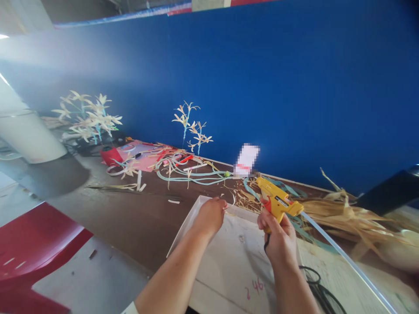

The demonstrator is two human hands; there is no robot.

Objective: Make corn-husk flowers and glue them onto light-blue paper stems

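My right hand is wrapped around the handle of a yellow hot glue gun, one finger by its red trigger. A long translucent glue stick sticks out of the gun's back end toward the lower right. Over the far edge of a shallow white tray, my left hand is closed in a pinch. What its fingertips hold is too small to make out. The gun's nozzle points up and away to the left, apart from my left hand.
Behind the tray lie dried husks, thin scraps and looped pale-blue strips. Husk flowers stand at the back left near a red tape roll. A blue panel closes off the back; a black cable lies right.
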